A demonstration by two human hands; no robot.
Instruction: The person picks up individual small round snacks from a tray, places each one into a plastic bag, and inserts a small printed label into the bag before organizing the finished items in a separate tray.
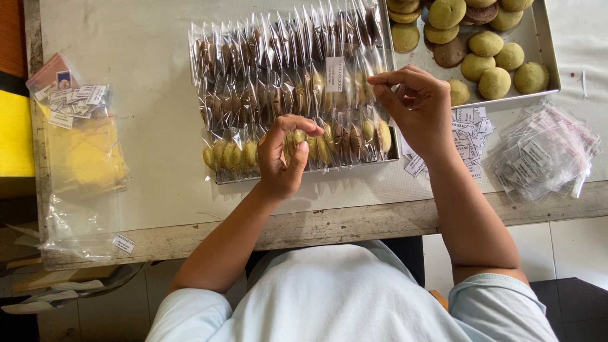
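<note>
A metal tray (pixel 394 152) holds rows of cookies in clear bags (pixel 278 69), brown ones at the back and yellow ones in front. My left hand (pixel 282 155) hovers over the front row, fingers curled around a bagged yellow cookie (pixel 299 137). My right hand (pixel 415 104) is at the tray's right side, thumb and fingers pinched on the top edge of a clear bag (pixel 366 79) beside a small white label (pixel 334 74).
A second tray (pixel 546 60) at the back right holds loose green and brown cookies. Paper labels (pixel 467 136) lie beside it, and a pile of empty clear bags (pixel 544 152) lies at the right. More bags and labels (pixel 76 104) lie at the left. The table edge (pixel 354 221) runs near me.
</note>
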